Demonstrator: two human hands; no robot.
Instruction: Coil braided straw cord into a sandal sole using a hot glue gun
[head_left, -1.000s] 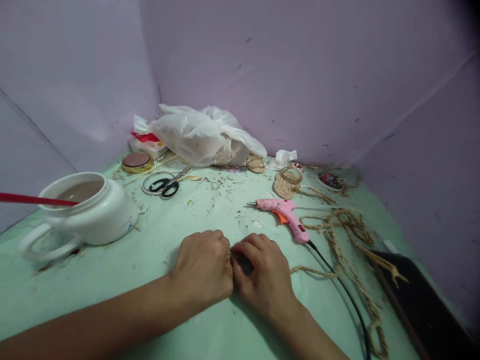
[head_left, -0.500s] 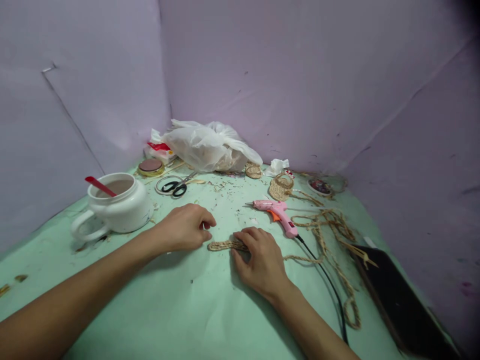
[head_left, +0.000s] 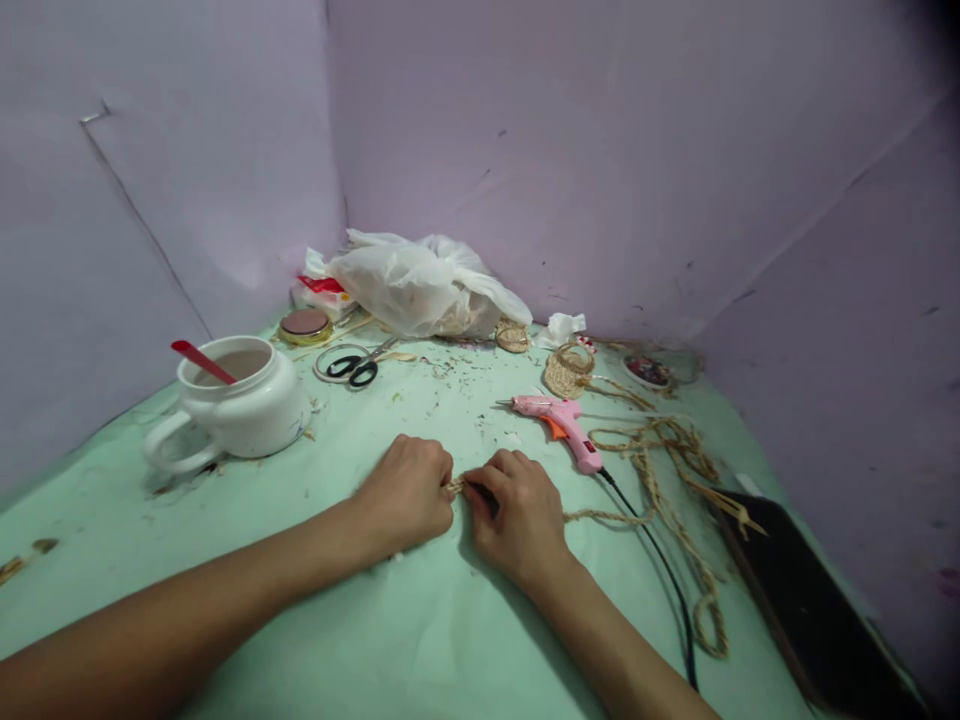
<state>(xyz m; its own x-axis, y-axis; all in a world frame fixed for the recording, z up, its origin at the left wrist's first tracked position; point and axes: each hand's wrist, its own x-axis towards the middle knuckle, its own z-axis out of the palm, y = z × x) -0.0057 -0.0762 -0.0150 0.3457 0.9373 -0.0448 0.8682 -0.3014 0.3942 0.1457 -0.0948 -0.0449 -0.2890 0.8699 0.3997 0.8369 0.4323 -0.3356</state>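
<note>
Between the two hands, near the middle of the green-covered table (head_left: 375,640), shows a short stretch of braided jute cord (head_left: 455,486). The left hand (head_left: 409,487) is curled into a loose fist around its left end, knuckles up; the right hand (head_left: 521,515) pinches the other end between thumb and fingers, so most of the cord is hidden. From beside the right hand a jute strand (head_left: 604,516) runs right toward a loose tangle of rope (head_left: 679,445). Just beyond that hand lies a pink glue gun (head_left: 559,420), nozzle pointing left, its black cable (head_left: 660,555) trailing toward the near edge. Behind the gun is a round coiled-jute piece (head_left: 564,377). Farther left are black-handled scissors (head_left: 358,368) and a white mug (head_left: 255,410) with a red stick (head_left: 202,362) leaning in it. A knotted white plastic bag (head_left: 412,285) rests by the purple wall (head_left: 525,150).
</note>
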